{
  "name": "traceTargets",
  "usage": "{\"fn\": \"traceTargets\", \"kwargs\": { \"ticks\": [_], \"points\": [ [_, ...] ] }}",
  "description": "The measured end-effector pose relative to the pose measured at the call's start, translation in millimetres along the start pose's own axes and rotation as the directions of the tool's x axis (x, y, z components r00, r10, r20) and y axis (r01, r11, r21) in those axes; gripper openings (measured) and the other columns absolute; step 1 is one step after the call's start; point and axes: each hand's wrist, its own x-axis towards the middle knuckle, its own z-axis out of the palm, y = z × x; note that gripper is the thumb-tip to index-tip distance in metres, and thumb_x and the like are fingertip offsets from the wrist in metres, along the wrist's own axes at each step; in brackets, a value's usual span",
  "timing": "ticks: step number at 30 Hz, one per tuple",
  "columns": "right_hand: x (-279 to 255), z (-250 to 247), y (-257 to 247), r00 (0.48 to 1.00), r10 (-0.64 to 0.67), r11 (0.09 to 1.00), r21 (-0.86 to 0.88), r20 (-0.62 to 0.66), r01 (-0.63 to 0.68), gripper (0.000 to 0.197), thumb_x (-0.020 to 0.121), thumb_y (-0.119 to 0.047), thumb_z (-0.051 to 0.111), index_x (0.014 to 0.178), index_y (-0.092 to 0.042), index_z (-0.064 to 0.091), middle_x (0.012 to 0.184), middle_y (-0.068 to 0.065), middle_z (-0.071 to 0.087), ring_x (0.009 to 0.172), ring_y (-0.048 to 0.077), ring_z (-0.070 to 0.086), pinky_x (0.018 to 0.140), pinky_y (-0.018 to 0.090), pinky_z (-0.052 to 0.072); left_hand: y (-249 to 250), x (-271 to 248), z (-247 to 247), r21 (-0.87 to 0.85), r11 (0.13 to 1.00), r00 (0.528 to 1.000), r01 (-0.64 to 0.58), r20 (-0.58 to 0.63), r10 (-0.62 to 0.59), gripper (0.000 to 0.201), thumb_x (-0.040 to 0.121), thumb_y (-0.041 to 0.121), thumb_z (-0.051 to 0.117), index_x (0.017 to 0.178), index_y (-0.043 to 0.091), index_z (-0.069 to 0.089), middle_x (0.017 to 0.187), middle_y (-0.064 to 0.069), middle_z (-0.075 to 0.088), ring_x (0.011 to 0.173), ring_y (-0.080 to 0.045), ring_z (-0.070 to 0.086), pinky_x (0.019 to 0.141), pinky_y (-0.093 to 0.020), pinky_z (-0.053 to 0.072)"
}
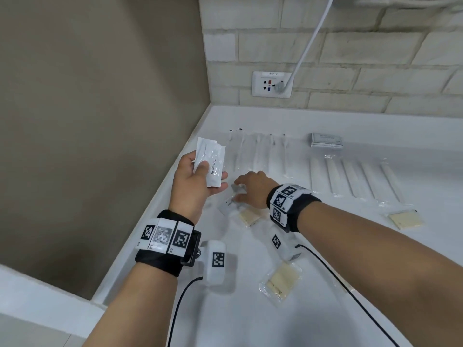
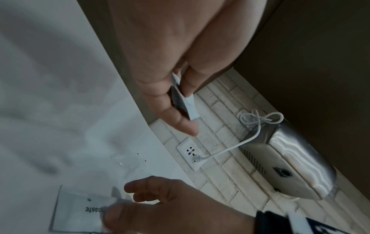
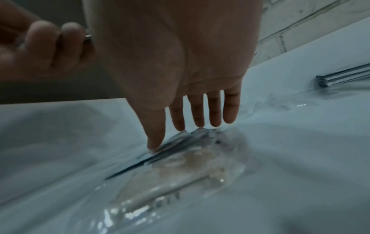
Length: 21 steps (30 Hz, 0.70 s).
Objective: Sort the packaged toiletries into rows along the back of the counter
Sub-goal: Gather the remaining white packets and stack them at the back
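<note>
My left hand (image 1: 200,169) is raised over the counter's left side and grips a fan of white toothpaste packets (image 1: 211,162). In the left wrist view its thumb and fingers (image 2: 178,110) pinch those packets (image 2: 188,106). My right hand (image 1: 241,190) reaches down with straight fingers (image 3: 197,110). Its tips touch a clear-edged toothpaste packet (image 1: 229,205) lying flat on the white counter (image 1: 375,121). That packet (image 3: 180,152) partly overlaps a yellowish soap packet (image 1: 250,216). Nothing is lifted by the right hand.
Along the back lie a row of wrapped toothbrushes (image 1: 258,154), a row of white sticks (image 1: 355,179) and a grey packet stack (image 1: 327,140). More soap packets (image 1: 283,279) (image 1: 406,220) lie nearer. A beige wall bounds the left; a wall socket (image 1: 271,83) holds a plugged-in cable.
</note>
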Motion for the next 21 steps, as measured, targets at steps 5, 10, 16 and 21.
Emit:
{"fn": "traceTargets", "kwargs": {
  "ticks": [5, 10, 16, 21],
  "points": [
    [9, -5, 0, 0.998, 0.024, 0.999, 0.024, 0.054, -0.026, 0.071, 0.082, -0.033, 0.072, 0.143, -0.019, 0.040, 0.139, 0.005, 0.046, 0.129, 0.026, 0.044, 0.102, 0.036, 0.044, -9, 5, -1, 0.031, 0.999, 1.000, 0.031, -0.008, -0.031, 0.027, 0.102, 0.010, 0.040, 0.128, 0.016, 0.046, 0.119, -0.007, 0.061, 0.087, -0.025, 0.070, 0.060, -0.029, 0.059],
    [7, -21, 13, 0.996, -0.055, 0.989, 0.139, 0.070, 0.044, 0.030, 0.085, -0.019, 0.069, 0.113, -0.007, 0.067, 0.098, -0.001, 0.057, 0.094, 0.018, 0.054, 0.080, 0.026, 0.042, -18, 9, 2, 0.097, 0.995, 1.000, 0.028, -0.002, -0.028, 0.024, 0.102, 0.010, 0.038, 0.122, 0.020, 0.047, 0.106, 0.001, 0.063, 0.081, -0.021, 0.070, 0.058, -0.026, 0.056],
    [-12, -55, 33, 0.998, -0.058, 0.812, 0.582, -0.013, 0.055, 0.019, 0.091, -0.020, 0.064, 0.089, -0.002, 0.065, 0.083, 0.011, 0.060, 0.073, 0.020, 0.058, 0.082, 0.038, 0.054, -25, 11, 5, 0.167, 0.986, 1.000, 0.012, -0.028, -0.008, 0.027, 0.101, 0.010, 0.037, 0.123, 0.017, 0.050, 0.103, -0.006, 0.066, 0.071, -0.016, 0.066, 0.056, -0.025, 0.050],
    [-32, -72, 42, 0.998, -0.052, 0.674, 0.735, -0.048, 0.070, 0.014, 0.097, -0.014, 0.054, 0.086, -0.013, 0.063, 0.091, 0.016, 0.067, 0.071, 0.024, 0.066, 0.086, 0.040, 0.055, -23, 8, 10, 0.184, 0.983, 1.000, 0.000, -0.013, 0.002, 0.026, 0.101, 0.010, 0.036, 0.120, 0.020, 0.050, 0.099, -0.001, 0.066, 0.074, -0.019, 0.065, 0.057, -0.026, 0.048]
  ]
}}
